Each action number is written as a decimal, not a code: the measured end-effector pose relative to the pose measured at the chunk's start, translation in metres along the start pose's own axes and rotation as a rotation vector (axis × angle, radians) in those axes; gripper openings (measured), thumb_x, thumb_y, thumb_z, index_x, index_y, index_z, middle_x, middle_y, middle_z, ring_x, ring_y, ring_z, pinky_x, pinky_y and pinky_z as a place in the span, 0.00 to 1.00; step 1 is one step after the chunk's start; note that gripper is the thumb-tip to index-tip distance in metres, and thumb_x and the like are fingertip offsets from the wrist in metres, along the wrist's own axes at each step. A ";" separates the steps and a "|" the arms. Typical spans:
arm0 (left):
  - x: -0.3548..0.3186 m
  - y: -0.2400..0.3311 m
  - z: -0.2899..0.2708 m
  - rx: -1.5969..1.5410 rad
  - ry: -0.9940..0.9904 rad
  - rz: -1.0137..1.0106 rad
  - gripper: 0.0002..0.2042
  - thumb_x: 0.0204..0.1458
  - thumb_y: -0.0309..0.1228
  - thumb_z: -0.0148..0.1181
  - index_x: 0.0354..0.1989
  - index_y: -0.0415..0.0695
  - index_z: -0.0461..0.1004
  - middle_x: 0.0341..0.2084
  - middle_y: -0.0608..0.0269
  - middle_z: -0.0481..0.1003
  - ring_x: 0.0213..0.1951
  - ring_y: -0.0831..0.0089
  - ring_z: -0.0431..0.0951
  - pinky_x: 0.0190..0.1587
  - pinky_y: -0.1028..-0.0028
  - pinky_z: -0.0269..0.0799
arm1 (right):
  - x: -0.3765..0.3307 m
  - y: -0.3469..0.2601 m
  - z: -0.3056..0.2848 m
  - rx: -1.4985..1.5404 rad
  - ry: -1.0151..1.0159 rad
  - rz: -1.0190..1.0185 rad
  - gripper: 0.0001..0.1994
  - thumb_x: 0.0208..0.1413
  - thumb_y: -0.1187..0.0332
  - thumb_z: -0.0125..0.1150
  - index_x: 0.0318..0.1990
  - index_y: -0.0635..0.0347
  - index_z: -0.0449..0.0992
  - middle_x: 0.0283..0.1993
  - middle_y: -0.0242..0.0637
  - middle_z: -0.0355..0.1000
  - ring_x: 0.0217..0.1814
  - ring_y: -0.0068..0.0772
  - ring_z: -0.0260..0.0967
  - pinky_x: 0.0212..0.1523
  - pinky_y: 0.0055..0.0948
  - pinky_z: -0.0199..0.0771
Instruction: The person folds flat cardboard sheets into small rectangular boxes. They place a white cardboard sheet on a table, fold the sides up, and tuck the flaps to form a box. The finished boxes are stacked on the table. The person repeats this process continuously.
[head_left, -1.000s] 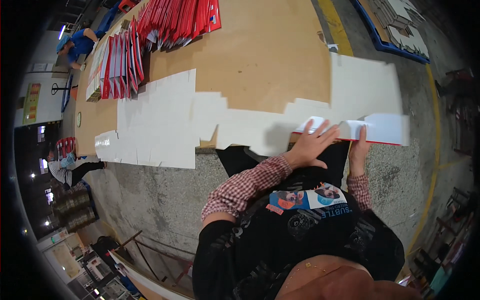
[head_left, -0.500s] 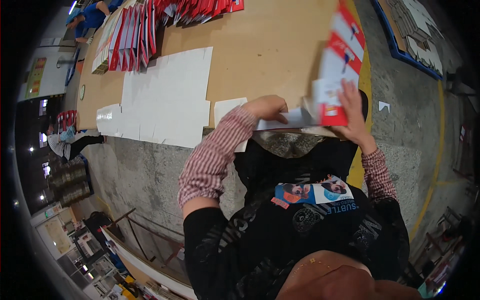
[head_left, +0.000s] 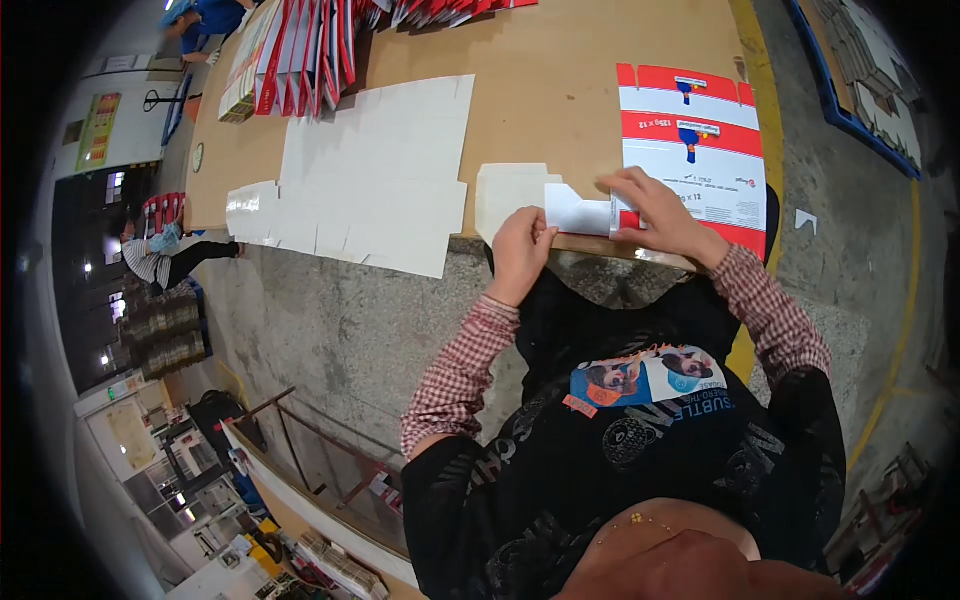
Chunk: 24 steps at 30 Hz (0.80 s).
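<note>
Brown worktable (head_left: 560,90), white blanks (head_left: 370,170), stacked cartons (head_left: 300,50)

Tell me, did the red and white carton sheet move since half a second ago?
Yes. The red and white carton sheet was raised in the right hand; now it lies flat on the brown table.

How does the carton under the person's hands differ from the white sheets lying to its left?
The carton shows red bands and print; the white sheets are plain. The right hand presses the carton and the left hand grips its white flap; no hand touches the sheets. The sheets cover more of the table. Both lie flat, unfolded.
</note>
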<state>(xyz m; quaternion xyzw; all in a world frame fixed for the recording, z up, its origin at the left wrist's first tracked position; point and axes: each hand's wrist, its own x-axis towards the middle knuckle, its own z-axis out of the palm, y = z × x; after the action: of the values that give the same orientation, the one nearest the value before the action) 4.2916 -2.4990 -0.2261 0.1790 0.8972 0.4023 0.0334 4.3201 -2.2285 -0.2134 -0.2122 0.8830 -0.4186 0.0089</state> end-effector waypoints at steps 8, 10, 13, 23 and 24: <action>0.029 -0.015 -0.005 -0.159 -0.223 -0.295 0.12 0.46 0.29 0.70 0.37 0.40 0.76 0.20 0.63 0.69 0.23 0.66 0.72 0.28 0.70 0.68 | 0.012 0.008 0.013 -0.027 -0.055 -0.081 0.42 0.44 0.50 0.72 0.65 0.58 0.63 0.62 0.48 0.62 0.62 0.52 0.63 0.61 0.43 0.64; 0.019 -0.003 0.005 0.027 -0.033 -0.036 0.10 0.47 0.28 0.68 0.35 0.40 0.75 0.22 0.61 0.71 0.25 0.63 0.73 0.29 0.69 0.69 | 0.011 0.006 0.013 0.011 -0.024 -0.039 0.42 0.43 0.50 0.72 0.65 0.57 0.63 0.63 0.48 0.62 0.63 0.52 0.63 0.62 0.42 0.64; -0.006 0.004 0.011 0.381 -0.082 0.287 0.16 0.49 0.25 0.56 0.48 0.41 0.72 0.40 0.60 0.75 0.47 0.58 0.75 0.47 0.59 0.70 | 0.010 0.001 0.012 -0.063 -0.065 -0.067 0.40 0.43 0.50 0.72 0.64 0.56 0.65 0.62 0.48 0.62 0.63 0.52 0.62 0.62 0.42 0.64; -0.045 -0.033 -0.054 0.296 -0.089 0.439 0.35 0.44 0.28 0.66 0.65 0.43 0.61 0.60 0.58 0.65 0.61 0.55 0.66 0.66 0.47 0.52 | -0.012 -0.011 0.005 -0.048 -0.215 -0.084 0.27 0.44 0.53 0.72 0.51 0.56 0.77 0.62 0.47 0.64 0.63 0.49 0.62 0.62 0.45 0.63; -0.051 -0.027 -0.040 0.171 0.115 0.205 0.35 0.44 0.28 0.68 0.65 0.44 0.62 0.57 0.59 0.68 0.58 0.55 0.68 0.66 0.49 0.53 | -0.014 -0.011 0.004 -0.042 -0.199 -0.093 0.27 0.44 0.53 0.72 0.50 0.56 0.78 0.61 0.47 0.64 0.63 0.49 0.62 0.62 0.45 0.64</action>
<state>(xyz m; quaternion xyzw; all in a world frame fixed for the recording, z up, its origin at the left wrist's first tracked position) 4.3227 -2.5617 -0.2237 0.2485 0.9057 0.3352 -0.0745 4.3380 -2.2322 -0.2107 -0.2937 0.8754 -0.3770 0.0726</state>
